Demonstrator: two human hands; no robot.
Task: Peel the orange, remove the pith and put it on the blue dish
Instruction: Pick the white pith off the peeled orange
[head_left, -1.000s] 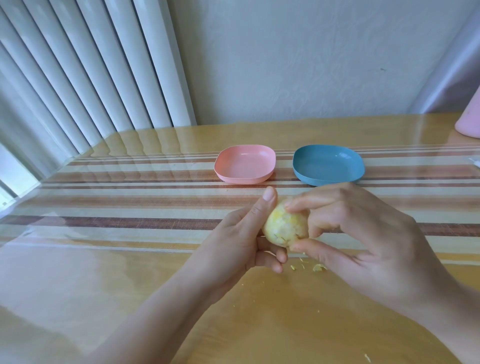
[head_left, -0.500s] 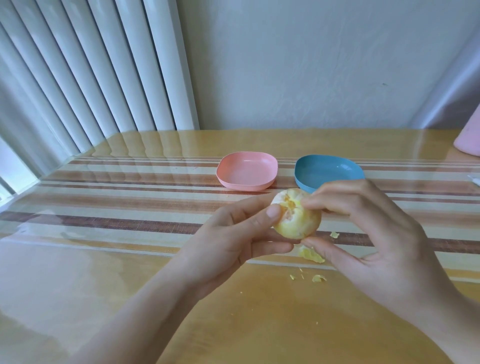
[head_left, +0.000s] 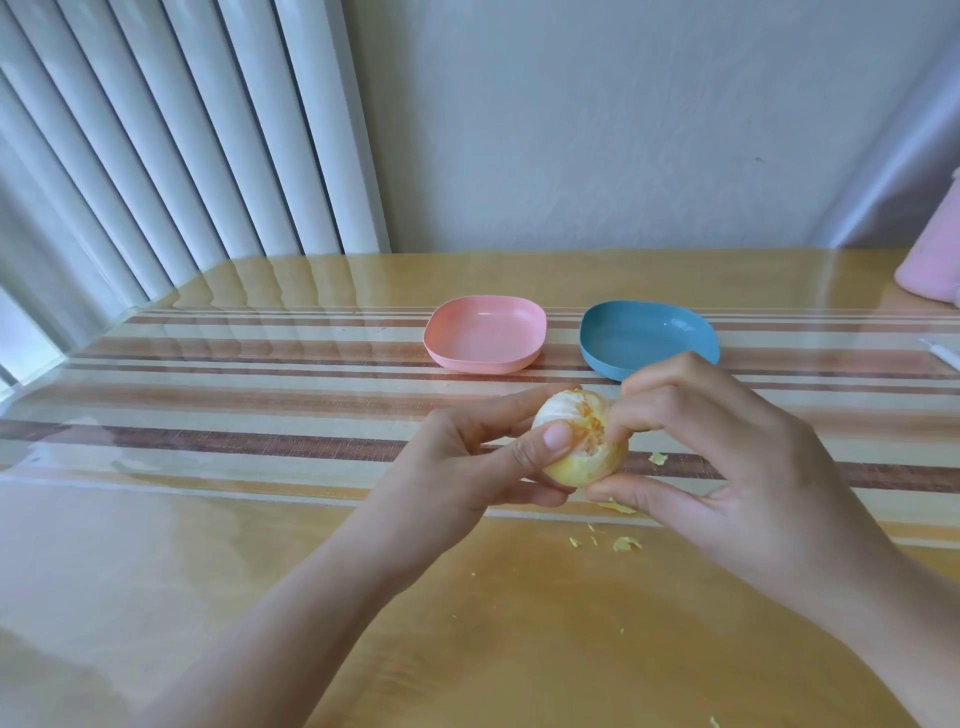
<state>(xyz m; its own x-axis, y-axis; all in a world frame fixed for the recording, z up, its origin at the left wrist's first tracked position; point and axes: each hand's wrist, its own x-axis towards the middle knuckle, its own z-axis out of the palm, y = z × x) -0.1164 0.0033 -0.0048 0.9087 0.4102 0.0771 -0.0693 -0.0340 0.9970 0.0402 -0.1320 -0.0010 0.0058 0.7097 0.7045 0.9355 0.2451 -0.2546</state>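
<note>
A peeled orange (head_left: 584, 447), pale with pith and showing orange flesh at its top, is held above the table between both hands. My left hand (head_left: 467, 462) cups it from the left, thumb pressed on its front. My right hand (head_left: 727, 457) pinches at its top right with fingertips, thumb under it. The blue dish (head_left: 649, 338) stands behind my right hand with nothing in it.
A pink dish (head_left: 485, 335) holding nothing stands left of the blue one. Small pith and peel scraps (head_left: 626, 543) lie on the glossy wooden table under my hands. A pink container (head_left: 932, 260) stands at the far right edge. Vertical blinds hang at the left.
The orange has been turned so its orange-fleshed top faces me. Both hands have risen slightly toward the dishes. More scraps lie on the table.
</note>
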